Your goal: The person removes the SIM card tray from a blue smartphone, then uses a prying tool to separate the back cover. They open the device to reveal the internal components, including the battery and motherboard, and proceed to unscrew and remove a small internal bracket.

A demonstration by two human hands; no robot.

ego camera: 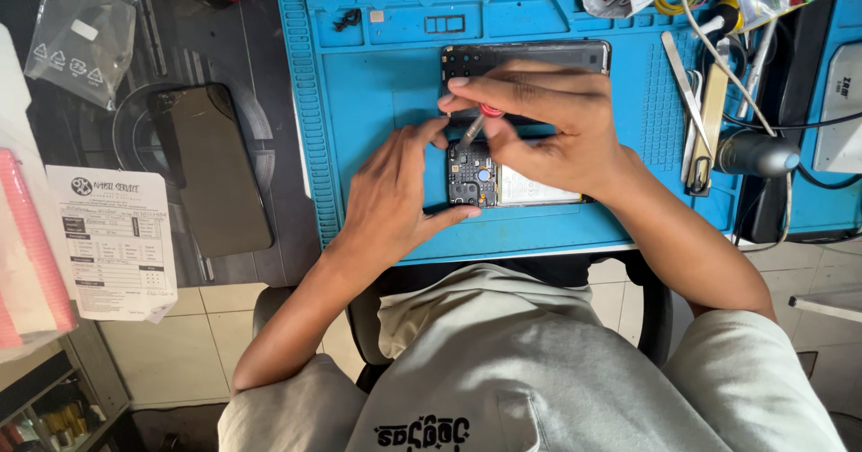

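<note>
A small screwdriver (474, 127) with a red cap is being pinched between the thumb and fingers of the right hand (548, 129), its tip being held down on the circuit board of an opened smartphone (503, 183). The phone is being steadied beneath both hands on a blue repair mat (377, 93), with the left hand (395, 196) being pressed against its near edge, thumb and forefinger spread. A dark phone back cover (211, 169) is lying well left of the left hand, and tweezers (687, 102) are lying just right of the right hand.
</note>
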